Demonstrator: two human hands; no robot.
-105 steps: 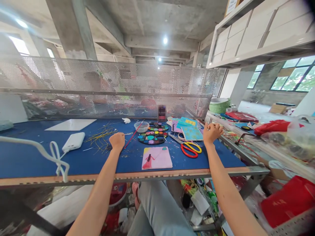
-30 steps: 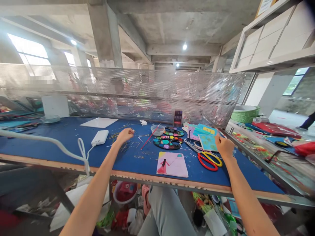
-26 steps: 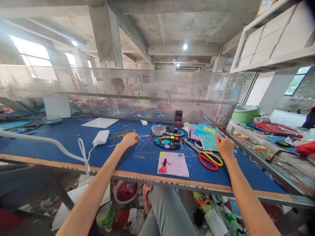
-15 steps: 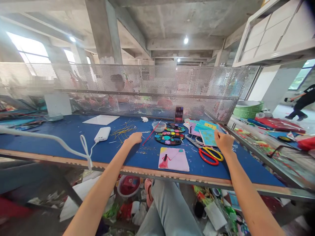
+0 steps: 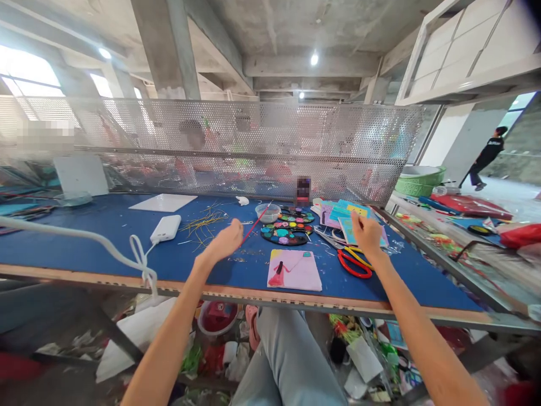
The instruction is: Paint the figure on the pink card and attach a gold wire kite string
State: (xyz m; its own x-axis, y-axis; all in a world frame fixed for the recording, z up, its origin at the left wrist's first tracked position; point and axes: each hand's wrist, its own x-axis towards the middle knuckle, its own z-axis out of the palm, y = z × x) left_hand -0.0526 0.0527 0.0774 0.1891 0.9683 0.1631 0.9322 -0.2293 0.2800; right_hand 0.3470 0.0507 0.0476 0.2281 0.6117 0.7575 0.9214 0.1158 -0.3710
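Observation:
My left hand [image 5: 226, 239] is closed in a loose fist above the blue table, beside the lower end of a red paintbrush [image 5: 255, 225]. That brush leans on a clear water bowl [image 5: 267, 212]; the hand looks apart from it. My right hand [image 5: 367, 234] is also closed, over several painted cards [image 5: 347, 228] and close to scissors with red and yellow handles [image 5: 355, 265]. Nothing shows sticking out of either fist. Between the hands lie a pink painted square [image 5: 296, 270] with a figure in red, and paint palettes [image 5: 287, 234] with many colours.
Yellow wire strands [image 5: 207, 220], a white power bank [image 5: 166, 228] with its cable and a white board [image 5: 163, 202] lie to the left. A perforated metal screen [image 5: 236, 152] stands along the back. A green basket [image 5: 418, 180] sits at right; a person [image 5: 488, 155] is beyond.
Both hands have risen slightly off their earlier places, still closed. The right hand has shifted left over the cards. My view has moved a little, and the person at far right shows more fully.

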